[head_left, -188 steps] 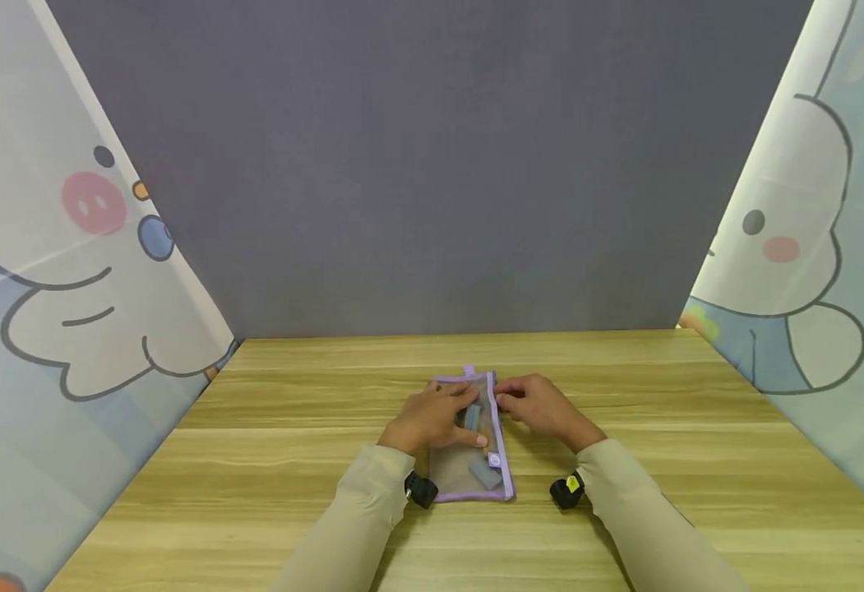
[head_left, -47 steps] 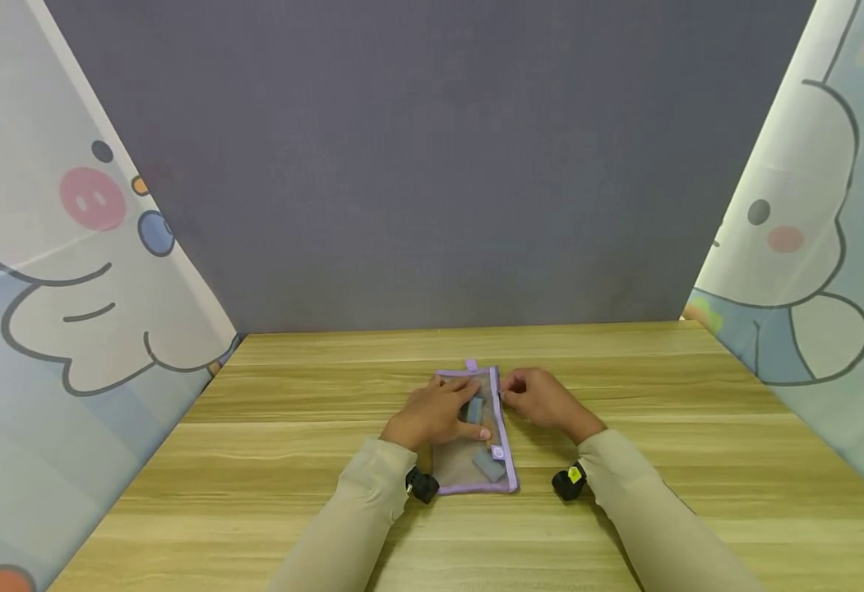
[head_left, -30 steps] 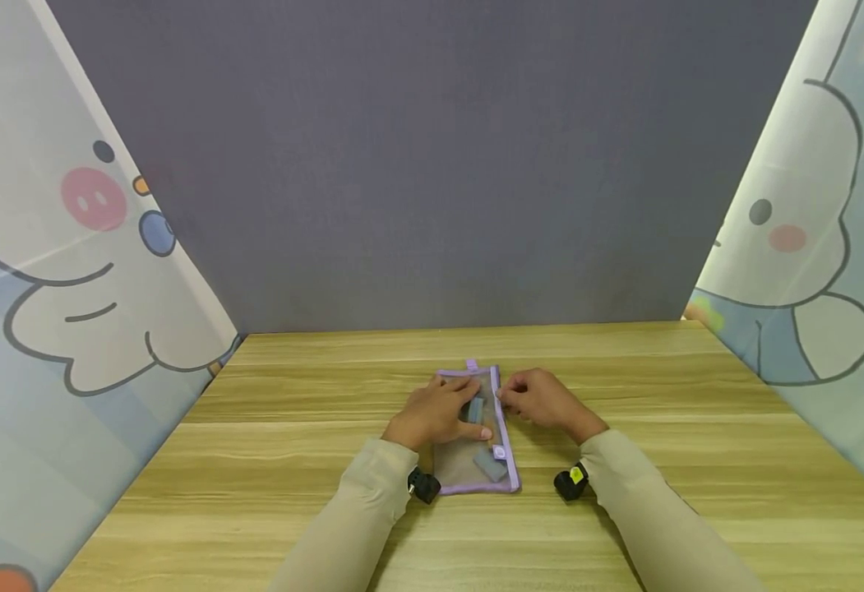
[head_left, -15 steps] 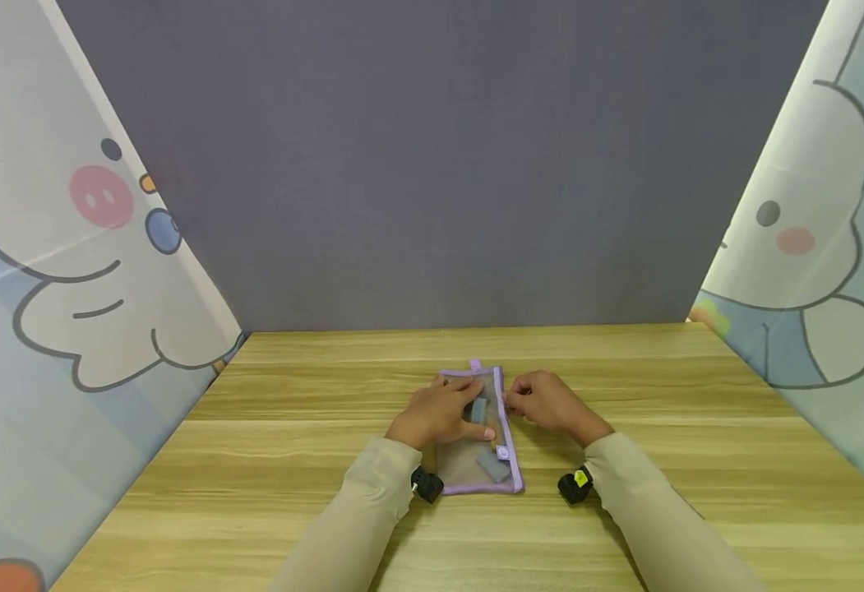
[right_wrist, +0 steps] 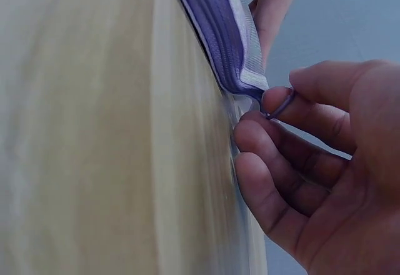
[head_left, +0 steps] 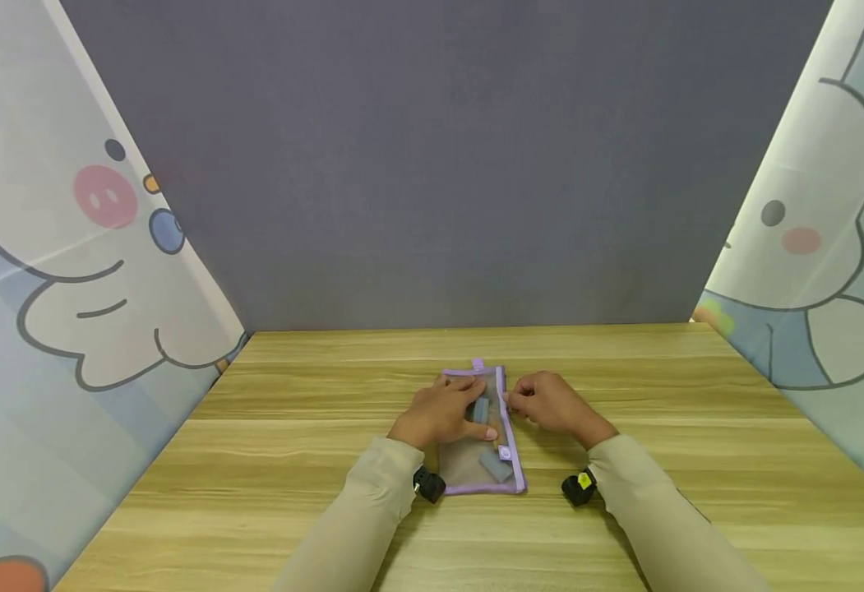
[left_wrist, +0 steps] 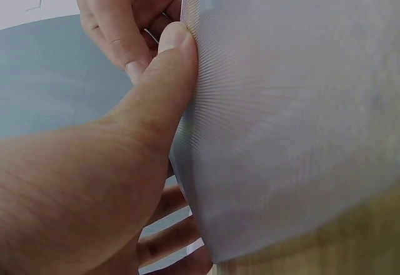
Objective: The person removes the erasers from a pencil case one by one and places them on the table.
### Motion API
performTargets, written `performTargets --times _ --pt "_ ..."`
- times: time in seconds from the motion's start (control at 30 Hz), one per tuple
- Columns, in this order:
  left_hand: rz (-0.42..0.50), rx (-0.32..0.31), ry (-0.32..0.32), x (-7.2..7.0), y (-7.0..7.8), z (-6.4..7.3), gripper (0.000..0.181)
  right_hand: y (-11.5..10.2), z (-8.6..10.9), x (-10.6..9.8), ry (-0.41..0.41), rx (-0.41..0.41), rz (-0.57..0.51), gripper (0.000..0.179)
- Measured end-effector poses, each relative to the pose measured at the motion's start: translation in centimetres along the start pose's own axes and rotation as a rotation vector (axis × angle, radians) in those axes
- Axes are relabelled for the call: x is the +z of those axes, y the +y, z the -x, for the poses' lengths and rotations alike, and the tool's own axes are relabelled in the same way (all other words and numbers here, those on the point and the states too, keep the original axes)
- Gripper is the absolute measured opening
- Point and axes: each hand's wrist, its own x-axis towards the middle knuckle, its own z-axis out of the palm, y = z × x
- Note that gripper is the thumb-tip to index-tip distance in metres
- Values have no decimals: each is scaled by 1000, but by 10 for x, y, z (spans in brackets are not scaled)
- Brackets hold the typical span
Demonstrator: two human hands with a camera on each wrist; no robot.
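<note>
Mesh pouch (head_left: pixel 461 469) flat, midway between left and right edges of tabletop (head_left: pixel 276 469). Left hand (head_left: pixel 442 413), fingers spread, presses it. Right hand (head_left: pixel 546 401), fingers curled, pinches zip pull (right_wrist: pixel 281 105). Likely step: working zip (right_wrist: pixel 215 34); next calls for steady pull, pouch taut.

There are two hands (head_left: pixel 442 413) (head_left: pixel 552 404), two wrist cameras (head_left: pixel 429 485) (head_left: pixel 578 488), two visible blue-grey pieces (head_left: pixel 496 466) (head_left: pixel 482 409) — and one pouch (head_left: pixel 464 467).

Flat purple-trimmed mesh pouch (head_left: pixel 463 470)'s on the pale wooden table (head_left: pixel 269 460), left hand (head_left: pixel 441 413) on top, right hand (head_left: pixel 547 403) at its right edge. Inside, grey rectangular block (head_left: pixel 496 467) up front, blue-grey oblong block (head_left: pixel 481 409) behind it. Flat grey panel (head_left: pixel 432 164)'s behind the table.
</note>
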Motion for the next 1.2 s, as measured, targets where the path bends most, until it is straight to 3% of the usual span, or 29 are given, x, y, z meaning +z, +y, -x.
performTargets --times 0.3,0.6,0.83,1.0,1.2 --pt "8 1 -3 1 2 -2 95 1 2 -1 10 -29 22 33" --pt "4 5 -10 1 5 -3 95 2 6 -2 -9 -21 -31 33" --pt "-30 60 10 -1 2 -2 92 6 1 -1 -29 48 -73 26" --pt "-60 123 12 -2 -1 -1 84 3 -1 1 -39 41 -69 23" --pt "-86 111 -1 -4 3 1 80 0 0 2 -25 27 -43 19"
